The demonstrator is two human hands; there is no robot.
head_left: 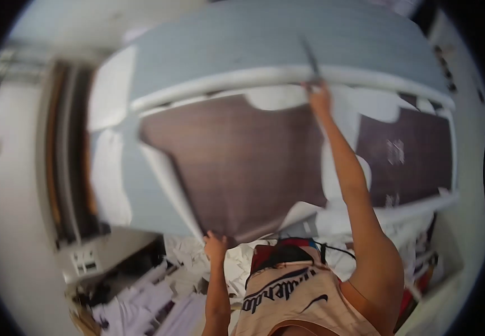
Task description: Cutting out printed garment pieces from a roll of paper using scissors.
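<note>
Head: left fingers [210,238] on edge of sheet [248,159]

The right hand [321,98] and its dark tool [310,56] are blurred, the tool's kind unclear. The lower edge cuts off the left forearm [218,294]. Pale marks [396,152] are too small to read.

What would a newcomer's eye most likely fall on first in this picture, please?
Probably the large brown sheet across the middle of the blue-grey table, its near-left corner in the left hand. Next, perhaps, the right hand toward the far side, holding a dark, slim, blurred tool. Then the pale scraps heaped below the table's near edge.
</note>
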